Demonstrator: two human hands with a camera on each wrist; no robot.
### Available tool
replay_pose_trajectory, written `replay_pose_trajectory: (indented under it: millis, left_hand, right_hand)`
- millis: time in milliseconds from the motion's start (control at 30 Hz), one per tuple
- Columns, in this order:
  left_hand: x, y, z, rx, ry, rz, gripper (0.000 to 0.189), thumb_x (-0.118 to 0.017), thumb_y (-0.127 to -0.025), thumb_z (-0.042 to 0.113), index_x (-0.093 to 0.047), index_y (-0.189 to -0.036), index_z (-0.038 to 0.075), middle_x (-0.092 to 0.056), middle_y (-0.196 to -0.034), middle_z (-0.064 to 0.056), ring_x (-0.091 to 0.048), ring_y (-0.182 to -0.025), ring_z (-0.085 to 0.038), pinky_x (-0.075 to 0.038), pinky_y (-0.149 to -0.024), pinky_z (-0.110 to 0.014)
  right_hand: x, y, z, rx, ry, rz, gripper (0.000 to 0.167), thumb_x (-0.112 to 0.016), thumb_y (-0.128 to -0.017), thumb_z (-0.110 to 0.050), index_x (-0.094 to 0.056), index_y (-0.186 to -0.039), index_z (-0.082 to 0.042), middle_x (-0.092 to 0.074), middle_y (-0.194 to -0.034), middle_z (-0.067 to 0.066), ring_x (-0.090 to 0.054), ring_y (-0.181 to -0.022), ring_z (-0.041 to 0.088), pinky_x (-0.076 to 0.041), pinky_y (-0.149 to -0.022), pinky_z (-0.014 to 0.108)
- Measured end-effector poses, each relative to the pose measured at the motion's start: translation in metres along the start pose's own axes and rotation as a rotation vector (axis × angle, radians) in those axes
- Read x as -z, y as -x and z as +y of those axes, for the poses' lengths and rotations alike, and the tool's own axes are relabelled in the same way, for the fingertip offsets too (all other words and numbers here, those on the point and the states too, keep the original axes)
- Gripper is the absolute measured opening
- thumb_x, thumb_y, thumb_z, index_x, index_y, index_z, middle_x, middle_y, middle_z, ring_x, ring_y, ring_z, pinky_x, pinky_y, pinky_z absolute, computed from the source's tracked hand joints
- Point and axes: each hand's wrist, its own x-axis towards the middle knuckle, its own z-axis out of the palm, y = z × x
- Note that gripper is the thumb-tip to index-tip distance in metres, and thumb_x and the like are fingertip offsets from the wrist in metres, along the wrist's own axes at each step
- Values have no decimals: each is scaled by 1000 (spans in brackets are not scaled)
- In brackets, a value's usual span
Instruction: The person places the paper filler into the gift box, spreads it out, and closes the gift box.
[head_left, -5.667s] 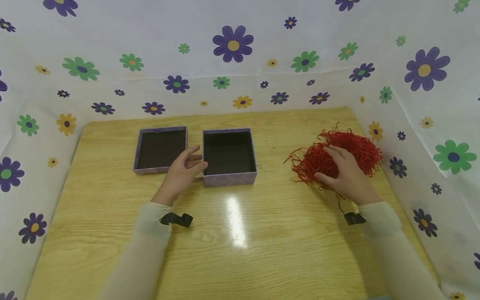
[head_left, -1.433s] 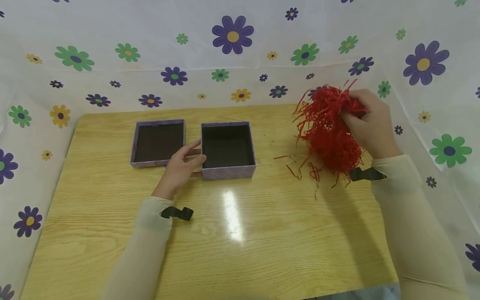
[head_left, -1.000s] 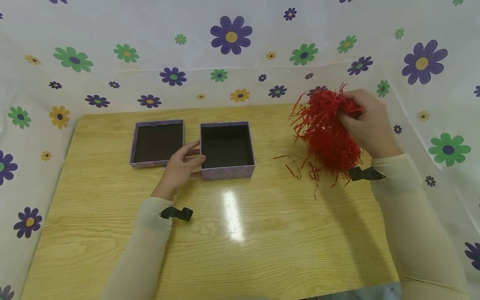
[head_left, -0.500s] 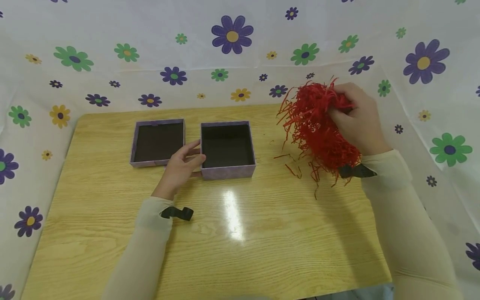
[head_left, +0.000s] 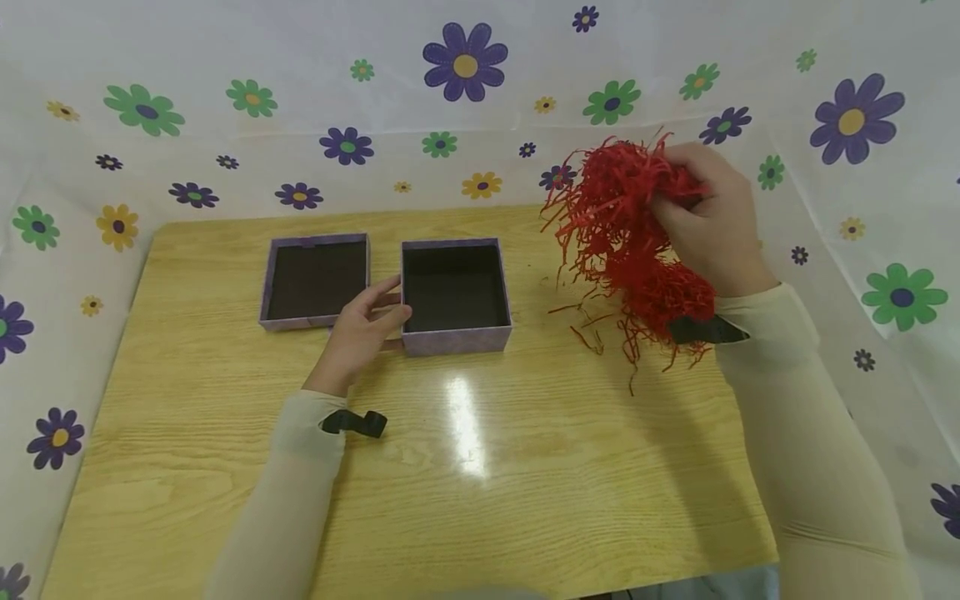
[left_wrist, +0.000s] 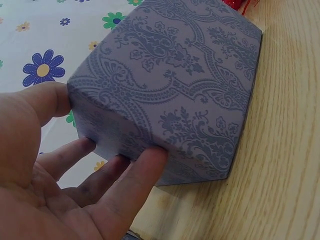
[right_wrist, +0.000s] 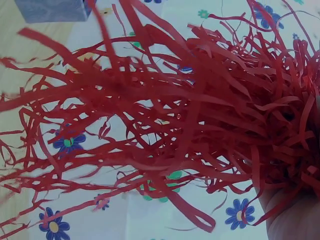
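In the head view, an open purple-patterned box (head_left: 457,340) with a dark inside stands mid-table. My left hand (head_left: 363,327) holds its left wall, the thumb at the rim and the fingers against the outer side. The left wrist view shows fingertips (left_wrist: 151,156) touching the patterned box wall (left_wrist: 170,75). On the right, my right hand (head_left: 716,212) grips a bunch of red shredded paper (head_left: 618,187), raised over the table with strands hanging loose. More red shreds (head_left: 667,292) show below the hand. Strands fill most of the right wrist view, partly covering the hand.
Left of the box lies a shallow matching lid (head_left: 318,283), dark inside up. A few loose red strands (head_left: 588,329) are scattered on the wooden table (head_left: 525,467). Flower-printed white cloth (head_left: 300,142) stands along the back and both sides.
My right hand, first resting on the paper pile, has gripped a bunch, lifted it and shifted slightly left and up. My left hand has come against the box and stayed there.
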Motion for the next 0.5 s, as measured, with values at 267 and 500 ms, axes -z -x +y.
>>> replay_pose_trajectory:
  millis: [267,500]
  left_hand:
    - [0,1,0,-3,4,3,66,-68,-103,33,-38,-161,30,-43,-156,-9,-55,-133,-31,-58,-96,-52]
    - [1,0,-2,-12,2,-2,66,-68,-103,34,-38,-161,30,-43,-156,-9,-55,-134,-32,-57,-97,-53]
  right_hand:
    - [-7,-13,-17,-5,-59,14,20,-65,-94,1,-72,-112,1,-64,-98,-14,-58,-80,8,-49,-75,17]
    - [-15,-26,-30,118,-149,25,17,-66,-94,3,-71,-110,6,-67,-97,-13,-58,-73,6,-49,-68,17]
